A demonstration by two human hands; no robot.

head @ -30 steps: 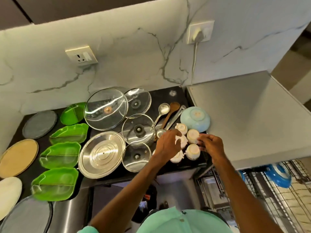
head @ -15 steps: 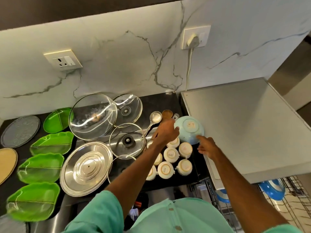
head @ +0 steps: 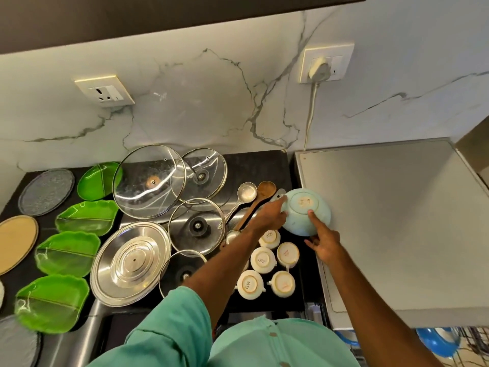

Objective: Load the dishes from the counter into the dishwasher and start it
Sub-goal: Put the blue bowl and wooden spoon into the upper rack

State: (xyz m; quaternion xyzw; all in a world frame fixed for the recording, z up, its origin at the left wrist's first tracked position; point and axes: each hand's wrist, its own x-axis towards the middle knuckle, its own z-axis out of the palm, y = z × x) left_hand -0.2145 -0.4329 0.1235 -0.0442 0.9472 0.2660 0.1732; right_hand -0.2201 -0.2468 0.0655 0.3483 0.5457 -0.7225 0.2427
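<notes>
Half a second ago the right grip (head: 324, 241) hung short of the pale blue bowl (head: 299, 221); now, hand open, its straight forefinger presses the upturned base. The left grip (head: 270, 215) curls round the bowl's left rim. The bowl lies upside down at the bench's (head: 264, 165) right end, behind upturned cups (head: 262, 260) stamped "SISTA".

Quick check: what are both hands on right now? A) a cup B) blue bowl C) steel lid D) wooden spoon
B: the left hand holds the upturned bowl at its rim, and the right hand lays a forefinger on its side.
</notes>
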